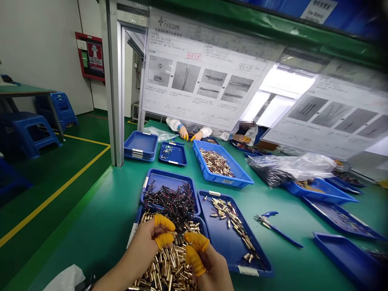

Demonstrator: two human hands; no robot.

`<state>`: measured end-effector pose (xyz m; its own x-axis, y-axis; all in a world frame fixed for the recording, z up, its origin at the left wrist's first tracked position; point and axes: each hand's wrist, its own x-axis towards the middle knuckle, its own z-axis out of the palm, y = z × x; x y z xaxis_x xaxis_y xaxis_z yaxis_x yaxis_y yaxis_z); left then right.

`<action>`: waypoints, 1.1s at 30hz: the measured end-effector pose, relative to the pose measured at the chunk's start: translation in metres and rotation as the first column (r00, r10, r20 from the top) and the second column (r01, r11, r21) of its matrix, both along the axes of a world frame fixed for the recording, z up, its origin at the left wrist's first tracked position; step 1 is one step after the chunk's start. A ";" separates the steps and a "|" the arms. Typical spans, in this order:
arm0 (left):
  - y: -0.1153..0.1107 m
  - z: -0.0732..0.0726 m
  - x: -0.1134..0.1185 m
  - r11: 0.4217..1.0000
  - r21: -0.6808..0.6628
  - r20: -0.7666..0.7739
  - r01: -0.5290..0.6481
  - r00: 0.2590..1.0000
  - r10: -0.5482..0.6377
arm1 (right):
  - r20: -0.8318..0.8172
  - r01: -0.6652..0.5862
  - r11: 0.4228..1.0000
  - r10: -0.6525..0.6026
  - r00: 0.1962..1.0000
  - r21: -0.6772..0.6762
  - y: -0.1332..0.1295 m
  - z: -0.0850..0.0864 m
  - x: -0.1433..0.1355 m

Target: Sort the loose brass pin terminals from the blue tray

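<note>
My left hand [156, 234], in yellow finger cots, pinches a small brass tube [172, 233] between thumb and forefinger. Facing it, my right hand [207, 256] also wears yellow finger cots. Its thumb and forefinger are closed on what looks like a thin dark wire, mostly hidden at the fingertips. Both hands are above a blue tray heaped with loose brass tubes [168, 262]. Just beyond lies a blue tray [153, 176] piled with black and red wires [172, 200]. To the right, another blue tray [216, 246] holds brass tubes with wires attached [233, 220].
Blue-handled pliers [277, 229] lie right of the trays. Farther back are a blue bin [239, 178] of brass parts, stacked trays [139, 145] and a plastic bag [297, 167]. Instruction sheets [197, 72] hang overhead beside a metal post [113, 89]. Co-workers' hands [189, 134] are across the table.
</note>
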<state>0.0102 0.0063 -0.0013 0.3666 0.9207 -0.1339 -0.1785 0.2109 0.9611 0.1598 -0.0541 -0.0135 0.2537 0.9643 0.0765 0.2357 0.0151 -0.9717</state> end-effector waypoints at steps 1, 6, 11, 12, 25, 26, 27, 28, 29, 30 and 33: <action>0.000 -0.001 0.000 1.000 -0.014 0.014 -0.001 1.000 0.002 | 0.062 0.016 0.999 -0.018 0.998 0.034 0.000 -0.002 -0.001; 0.000 -0.004 0.000 1.000 -0.008 0.015 0.025 1.000 -0.025 | 0.229 0.002 0.990 -0.035 0.973 0.141 0.001 -0.006 -0.003; 0.000 -0.002 -0.001 0.997 0.050 -0.015 0.054 0.998 -0.054 | 0.273 -0.022 0.990 -0.017 0.962 0.140 0.001 -0.007 0.000; 0.000 -0.001 -0.001 0.997 0.055 -0.022 0.055 0.998 -0.054 | 0.283 -0.033 0.990 -0.007 0.959 0.137 0.001 -0.008 0.001; -0.003 -0.004 -0.005 0.927 0.362 -0.267 0.102 0.964 -0.002 | 0.407 -0.136 0.986 0.086 0.909 0.095 -0.001 0.006 0.004; -0.004 -0.003 -0.006 0.898 0.420 -0.300 0.128 0.954 0.004 | 0.418 -0.156 0.985 0.109 0.902 0.078 -0.002 0.008 0.004; -0.004 -0.002 -0.006 0.869 0.468 -0.328 0.160 0.945 0.003 | 0.415 -0.171 0.983 0.128 0.901 0.068 -0.003 0.009 0.005; -0.005 -0.001 -0.007 0.842 0.500 -0.359 0.202 0.933 -0.010 | 0.401 -0.184 0.981 0.144 0.905 0.062 -0.004 0.010 0.005; -0.006 -0.001 -0.007 0.819 0.516 -0.400 0.252 0.916 -0.030 | 0.379 -0.196 0.979 0.161 0.911 0.055 -0.004 0.010 0.006; -0.007 0.000 -0.008 0.803 0.512 -0.451 0.305 0.891 -0.050 | 0.358 -0.209 0.977 0.180 0.916 0.045 -0.005 0.009 0.006; -0.010 0.002 -0.009 0.783 0.448 -0.611 0.432 0.787 -0.085 | 0.342 -0.216 0.976 0.195 0.919 0.024 -0.005 -0.004 0.009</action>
